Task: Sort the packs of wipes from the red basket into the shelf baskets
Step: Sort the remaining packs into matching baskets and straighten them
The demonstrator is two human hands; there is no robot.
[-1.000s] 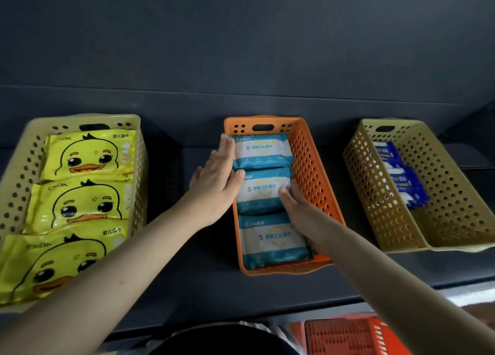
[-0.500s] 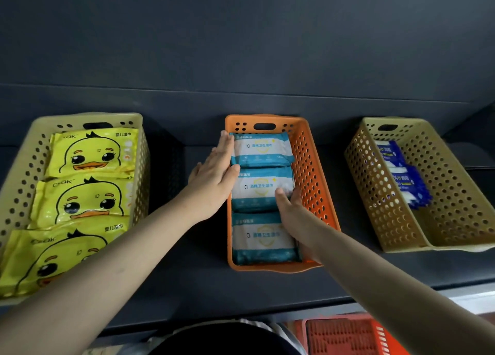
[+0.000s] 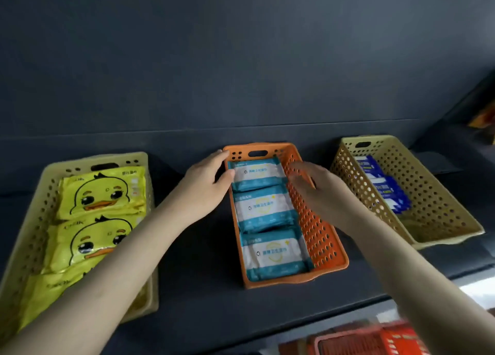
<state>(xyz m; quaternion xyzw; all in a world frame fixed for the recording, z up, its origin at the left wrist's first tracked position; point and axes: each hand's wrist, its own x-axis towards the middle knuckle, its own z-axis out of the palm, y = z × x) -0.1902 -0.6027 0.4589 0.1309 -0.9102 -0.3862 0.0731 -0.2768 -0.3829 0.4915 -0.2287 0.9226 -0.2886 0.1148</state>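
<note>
Hovering over the right wall of the orange basket (image 3: 318, 234), the right hand (image 3: 316, 191) is smeared with motion blur, so the fingertips are mush. The fingers look loosely bent and I can't see anything in it.

The left hand (image 3: 206, 183) lies flat along the outside of that basket's left wall. Its fingers are straight and reach the far corner, and the thumb is tipped over the rim beside the far pack, not clutching anything.

Three teal-and-white wipe packs (image 3: 263, 207) lie in a row inside, dead centre.

Down at 5 o'clock the red basket (image 3: 375, 341) is blurry and chopped by the frame edge, so I can't tell what's in it. At 8 o'clock the pale yellow basket (image 3: 37, 215) holds duck packs (image 3: 101, 191), and the left forearm covers the nearest one. At 3 o'clock a second yellow basket (image 3: 434, 202) has blue packs (image 3: 388, 194) against its left wall.

Half a second back the right hand was down on the middle and near packs. Now it's up and out, so the near pack is fully showing. The left hand has crept toward the far corner.

As for writing, the teal packs carry small Chinese lettering beside a round logo, too soft to read. The duck packs have lettering at the top corners, also unreadable.
</note>
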